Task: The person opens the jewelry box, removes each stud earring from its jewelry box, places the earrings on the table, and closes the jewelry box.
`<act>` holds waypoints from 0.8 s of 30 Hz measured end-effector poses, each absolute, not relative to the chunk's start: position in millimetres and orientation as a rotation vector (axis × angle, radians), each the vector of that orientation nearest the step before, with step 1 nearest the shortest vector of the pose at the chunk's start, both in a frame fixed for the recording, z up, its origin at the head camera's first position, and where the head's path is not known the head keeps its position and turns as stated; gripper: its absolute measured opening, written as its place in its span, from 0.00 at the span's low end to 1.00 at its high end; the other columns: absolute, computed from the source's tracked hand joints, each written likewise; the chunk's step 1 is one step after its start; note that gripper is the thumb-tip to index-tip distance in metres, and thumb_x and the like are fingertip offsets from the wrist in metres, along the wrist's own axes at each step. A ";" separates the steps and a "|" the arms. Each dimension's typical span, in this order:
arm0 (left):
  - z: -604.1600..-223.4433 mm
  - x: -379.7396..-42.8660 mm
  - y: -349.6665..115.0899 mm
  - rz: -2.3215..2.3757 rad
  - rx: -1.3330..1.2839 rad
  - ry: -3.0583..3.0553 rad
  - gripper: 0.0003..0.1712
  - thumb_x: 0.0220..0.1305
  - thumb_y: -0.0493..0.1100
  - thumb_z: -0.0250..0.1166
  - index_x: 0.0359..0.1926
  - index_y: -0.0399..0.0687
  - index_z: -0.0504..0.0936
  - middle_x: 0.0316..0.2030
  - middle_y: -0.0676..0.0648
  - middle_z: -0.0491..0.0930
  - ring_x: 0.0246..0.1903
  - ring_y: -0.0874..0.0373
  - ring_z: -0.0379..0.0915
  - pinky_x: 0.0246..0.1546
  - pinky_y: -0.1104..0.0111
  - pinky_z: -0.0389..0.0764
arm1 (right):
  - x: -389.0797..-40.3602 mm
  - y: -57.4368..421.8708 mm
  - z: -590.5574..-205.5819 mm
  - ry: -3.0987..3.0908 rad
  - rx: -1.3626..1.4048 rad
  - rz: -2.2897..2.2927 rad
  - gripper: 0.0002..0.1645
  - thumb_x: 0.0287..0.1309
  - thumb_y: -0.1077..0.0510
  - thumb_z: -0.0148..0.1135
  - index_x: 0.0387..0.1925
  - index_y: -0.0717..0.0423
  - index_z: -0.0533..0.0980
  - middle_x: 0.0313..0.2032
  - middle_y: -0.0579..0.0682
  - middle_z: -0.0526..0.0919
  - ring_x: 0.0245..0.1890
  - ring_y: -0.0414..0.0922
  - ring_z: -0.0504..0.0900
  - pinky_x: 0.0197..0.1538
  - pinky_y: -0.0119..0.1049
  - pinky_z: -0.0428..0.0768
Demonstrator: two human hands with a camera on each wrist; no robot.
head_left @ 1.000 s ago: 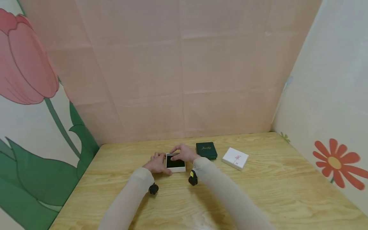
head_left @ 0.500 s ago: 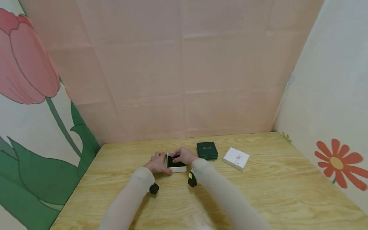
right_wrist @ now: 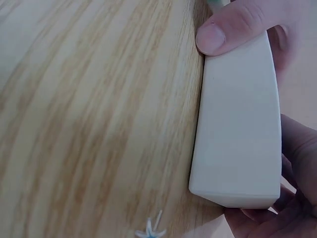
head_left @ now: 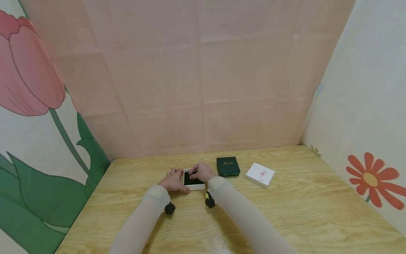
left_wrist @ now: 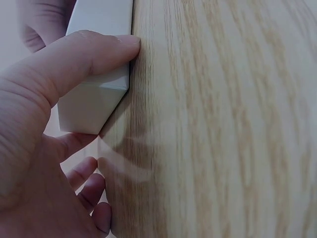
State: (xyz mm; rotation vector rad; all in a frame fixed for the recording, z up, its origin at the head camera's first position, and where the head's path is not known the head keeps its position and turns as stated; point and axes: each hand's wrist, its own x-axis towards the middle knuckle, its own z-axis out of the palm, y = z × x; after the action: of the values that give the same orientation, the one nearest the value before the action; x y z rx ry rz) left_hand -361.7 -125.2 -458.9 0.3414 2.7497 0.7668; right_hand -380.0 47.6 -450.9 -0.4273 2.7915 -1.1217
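Observation:
A small open white jewelry box (head_left: 194, 188) with a black insert stands on the wooden table. My left hand (head_left: 172, 181) grips it at the left side; in the left wrist view, the thumb (left_wrist: 94, 57) presses the near wall (left_wrist: 99, 106) and the other fingers lie around the corner. Over the insert is my right hand (head_left: 203, 172), thumb and index finger bent close together at the black surface. Whether something small sits between these fingertips is too small to tell. In the right wrist view, a starfish-shaped earring (right_wrist: 150, 231) lies on the table near the box's corner.
Just right of my right hand sits a dark green box (head_left: 228, 166) with gold lettering. Farther right, a white box (head_left: 260, 175) with a pink print lies at an angle. A pink backdrop (head_left: 200, 88) rises behind the table (head_left: 304, 197).
My right thumb and index finger have come closer together over the insert, and the right wrist has shifted slightly left. My left hand and the boxes stay in place.

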 end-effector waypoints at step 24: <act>-460.9 -363.1 -125.5 0.757 0.326 2.752 0.57 0.41 0.59 0.78 0.69 0.44 0.61 0.65 0.38 0.55 0.57 0.42 0.55 0.58 0.46 0.63 | -383.2 47.7 -451.8 2.763 -0.362 -1.144 0.02 0.53 0.60 0.71 0.29 0.55 0.84 0.31 0.46 0.84 0.32 0.39 0.75 0.44 0.34 0.74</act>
State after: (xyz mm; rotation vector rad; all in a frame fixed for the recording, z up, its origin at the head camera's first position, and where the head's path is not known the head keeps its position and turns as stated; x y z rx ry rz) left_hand -363.1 -125.5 -460.9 0.3258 2.7524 0.7565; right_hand -383.2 47.7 -451.8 -0.3619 2.7632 -1.1441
